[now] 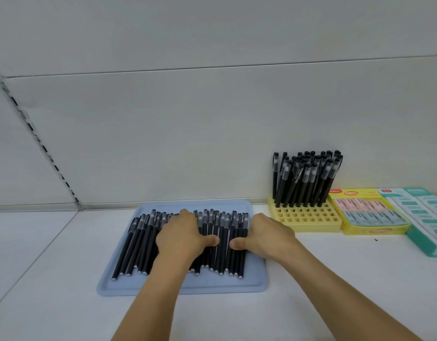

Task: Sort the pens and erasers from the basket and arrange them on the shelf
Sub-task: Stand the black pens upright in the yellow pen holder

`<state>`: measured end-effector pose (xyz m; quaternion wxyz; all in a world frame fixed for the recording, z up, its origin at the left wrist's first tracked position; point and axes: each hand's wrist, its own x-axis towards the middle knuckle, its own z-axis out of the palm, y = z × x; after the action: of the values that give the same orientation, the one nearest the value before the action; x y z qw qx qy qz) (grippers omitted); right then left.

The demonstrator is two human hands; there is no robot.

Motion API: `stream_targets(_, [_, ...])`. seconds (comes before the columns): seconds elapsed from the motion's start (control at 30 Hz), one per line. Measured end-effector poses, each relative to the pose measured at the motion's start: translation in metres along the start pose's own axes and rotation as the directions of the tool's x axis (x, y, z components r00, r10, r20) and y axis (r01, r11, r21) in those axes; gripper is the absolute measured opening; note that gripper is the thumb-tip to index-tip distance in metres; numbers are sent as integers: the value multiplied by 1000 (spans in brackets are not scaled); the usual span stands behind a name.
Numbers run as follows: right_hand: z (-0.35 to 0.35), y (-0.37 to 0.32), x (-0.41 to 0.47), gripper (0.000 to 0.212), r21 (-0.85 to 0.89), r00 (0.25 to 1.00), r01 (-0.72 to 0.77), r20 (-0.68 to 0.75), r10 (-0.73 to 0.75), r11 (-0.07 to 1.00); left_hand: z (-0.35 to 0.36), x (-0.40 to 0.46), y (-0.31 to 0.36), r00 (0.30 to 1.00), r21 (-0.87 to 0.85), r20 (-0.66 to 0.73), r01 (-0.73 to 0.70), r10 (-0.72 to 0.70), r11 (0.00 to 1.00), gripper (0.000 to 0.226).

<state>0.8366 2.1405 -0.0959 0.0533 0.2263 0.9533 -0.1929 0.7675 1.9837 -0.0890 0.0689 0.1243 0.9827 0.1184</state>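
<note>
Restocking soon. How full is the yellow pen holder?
Partly full: black pens stand upright in the back rows of the yellow holder, while its front rows of holes are empty.

matt blue plastic tray [258,281], glossy black plastic pens [222,242]

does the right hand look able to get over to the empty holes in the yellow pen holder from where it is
Probably yes. The right hand rests on the pens at the blue tray's right edge, and the yellow pen holder sits just to its right. Its front rows are empty, with only bare shelf between.
</note>
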Motion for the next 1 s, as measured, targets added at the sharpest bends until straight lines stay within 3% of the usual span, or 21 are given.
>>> stream_targets(0.17, [2,6,0,46,183,999,-48,22,45,982,-2,10,0,998,-63,66,-5,9,998,54])
stream_targets(0.27, [-1,17,-4,44,370,1000,-15,24,6,929,1,15,-2,990,-144,133,-37,56,989,33])
stream_targets(0.37, [-8,30,-15,34,506,999,41,0,-48,861,2,14,1,993,-135,87,-64,76,989,30])
stream_targets(0.47, [-17,45,-26,29,598,993,115,-82,-83,793,2,9,10,990,-296,-60,-136,124,945,30])
stream_targets(0.53, [-25,60,-30,23,640,981,170,-185,-64,750,-2,2,25,988,-611,-116,-152,102,777,28])
stream_targets(0.6, [-35,78,-32,20,669,953,221,-302,-12,709,-5,-7,44,994,-897,-61,-92,86,432,24])
stream_targets(0.63, [-40,87,-33,18,672,931,247,-365,23,698,-7,-11,53,993,-959,-23,-54,113,279,22])
stream_targets(0.7, [-52,107,-31,16,626,863,278,-495,96,729,-6,-18,67,983,-994,14,-6,185,107,21])
stream_targets(0.83, [-68,144,-19,17,474,744,213,-645,172,854,2,-26,87,961,-998,47,33,272,58,21])
stream_targets(1.0, [-71,161,3,14,364,749,125,-645,153,923,8,-31,101,937,-994,107,99,332,40,22])
